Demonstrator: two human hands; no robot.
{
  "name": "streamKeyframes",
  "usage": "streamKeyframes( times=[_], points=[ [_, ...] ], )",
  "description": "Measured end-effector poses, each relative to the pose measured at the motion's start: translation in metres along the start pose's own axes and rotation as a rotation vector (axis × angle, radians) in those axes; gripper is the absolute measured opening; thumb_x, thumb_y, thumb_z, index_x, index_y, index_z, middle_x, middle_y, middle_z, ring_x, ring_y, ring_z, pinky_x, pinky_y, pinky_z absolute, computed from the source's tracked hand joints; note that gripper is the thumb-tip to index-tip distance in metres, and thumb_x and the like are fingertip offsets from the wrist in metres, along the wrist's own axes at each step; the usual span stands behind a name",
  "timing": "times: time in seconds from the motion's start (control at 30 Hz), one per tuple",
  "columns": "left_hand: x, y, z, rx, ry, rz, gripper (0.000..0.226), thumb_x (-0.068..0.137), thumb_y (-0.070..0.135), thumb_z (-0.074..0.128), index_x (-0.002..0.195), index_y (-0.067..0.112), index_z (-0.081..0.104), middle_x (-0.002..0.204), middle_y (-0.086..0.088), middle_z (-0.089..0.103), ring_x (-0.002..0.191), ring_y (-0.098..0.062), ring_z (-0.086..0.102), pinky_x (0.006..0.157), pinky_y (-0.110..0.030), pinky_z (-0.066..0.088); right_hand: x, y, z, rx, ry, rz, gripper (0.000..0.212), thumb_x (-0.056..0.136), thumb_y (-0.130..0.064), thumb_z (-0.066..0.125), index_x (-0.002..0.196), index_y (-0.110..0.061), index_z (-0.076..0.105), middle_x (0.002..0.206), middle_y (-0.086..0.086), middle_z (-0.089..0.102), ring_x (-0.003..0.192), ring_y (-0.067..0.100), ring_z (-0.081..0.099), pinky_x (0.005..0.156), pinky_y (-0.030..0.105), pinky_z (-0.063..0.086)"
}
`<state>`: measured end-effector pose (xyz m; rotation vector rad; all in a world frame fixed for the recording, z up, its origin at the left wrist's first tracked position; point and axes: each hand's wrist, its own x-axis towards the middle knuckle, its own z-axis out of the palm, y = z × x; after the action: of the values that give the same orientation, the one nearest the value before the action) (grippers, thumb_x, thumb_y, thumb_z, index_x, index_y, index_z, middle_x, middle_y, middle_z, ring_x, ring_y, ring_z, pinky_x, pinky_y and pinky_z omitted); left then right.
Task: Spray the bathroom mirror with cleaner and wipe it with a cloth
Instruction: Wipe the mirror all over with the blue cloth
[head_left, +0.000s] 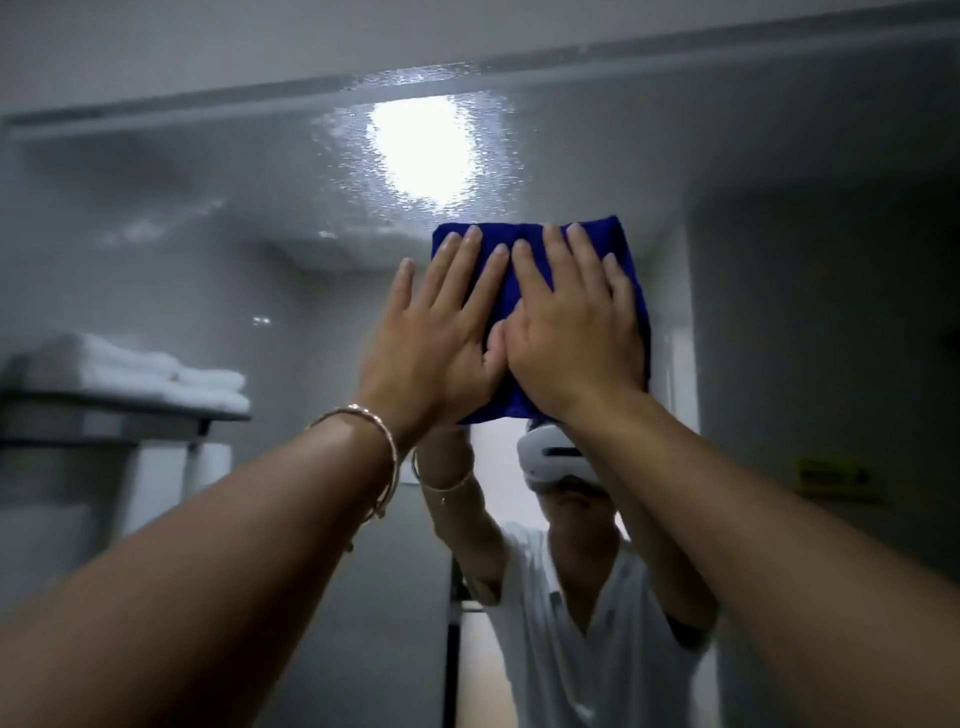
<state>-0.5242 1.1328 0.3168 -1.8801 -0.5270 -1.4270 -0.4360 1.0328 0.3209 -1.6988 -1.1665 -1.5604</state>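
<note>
Mirror (208, 260) fills nearly the whole view, top edge running across near the ceiling line. Upper middle of the glass is wet, beaded with droplets (353, 171) around a bright light glare (421, 150).

Both bare forearms are raised up and forward, nearly straight, converging toward the glass from the lower corners. The reflection shows the person in a white shirt (587, 623), arms up the same way, with a white headset (556, 460).

Blue cloth (508, 299), folded to a rough square, lies flat against the mirror just below the wet patch, right of centre, above the reflected headset.

Left hand (441, 332) presses palm-flat on the left half of the cloth. Its fingers are straight and spread, and the little finger lies off the cloth's left edge; whether it touches the glass, cannot tell. Right hand (576, 332) presses palm-flat on the right half, fingers straight, slightly fanned, tips near the cloth's top edge. Thumbs meet at the cloth's middle, touching or overlapping; cannot tell which. No curl, no pinch on either hand.

Reflected at left: folded white towels (156, 374) stacked on a metal shelf (104, 410). Thin gold bracelet (374, 431) on the left wrist. Small yellow sign (836, 475) reflected at right, text blurred.
</note>
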Motion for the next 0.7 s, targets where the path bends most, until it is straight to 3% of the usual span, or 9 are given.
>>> streamKeyframes(
  times=[0.2,0.4,0.5,0.7],
  points=[
    [-0.045,-0.116,0.009,0.039,-0.052,-0.074,0.070,0.085,0.048,-0.001,0.149,0.019,-0.002,0.158,-0.005,-0.002,0.145,-0.020,-0.001,0.116,-0.047,0.004,0.021,-0.117,0.035,0.026,-0.051,-0.065,0.058,0.098,-0.036,0.022,0.152,-0.019,0.012,0.160,0.005,0.006,0.147,0.023,-0.002,0.117,0.041,-0.001],
    [-0.094,-0.252,0.023,0.042,-0.081,-0.064,0.072,0.082,0.050,-0.007,0.148,0.022,-0.008,0.158,-0.003,-0.010,0.145,-0.017,-0.007,0.116,-0.048,0.003,0.039,-0.253,0.076,0.030,-0.070,-0.078,0.058,0.098,-0.034,0.022,0.152,-0.019,0.007,0.160,0.005,0.001,0.147,0.021,-0.006,0.117,0.040,-0.004],
    [-0.104,-0.316,0.032,0.032,-0.058,-0.030,0.073,0.082,0.049,-0.005,0.149,0.020,-0.004,0.158,-0.005,-0.006,0.145,-0.018,-0.004,0.115,-0.050,0.006,0.054,-0.313,0.097,0.018,-0.046,-0.036,0.060,0.095,-0.035,0.016,0.152,-0.020,0.009,0.160,0.004,0.003,0.147,0.020,-0.004,0.116,0.039,-0.003],
    [-0.114,-0.423,0.038,0.000,-0.039,-0.034,0.074,0.083,0.048,-0.001,0.150,0.018,0.004,0.158,-0.007,0.001,0.145,-0.021,0.003,0.113,-0.054,0.011,0.097,-0.407,0.125,0.027,-0.035,-0.033,0.058,0.098,-0.034,0.026,0.152,-0.021,0.009,0.160,0.003,0.003,0.147,0.019,-0.004,0.116,0.038,-0.004]
  ],
)
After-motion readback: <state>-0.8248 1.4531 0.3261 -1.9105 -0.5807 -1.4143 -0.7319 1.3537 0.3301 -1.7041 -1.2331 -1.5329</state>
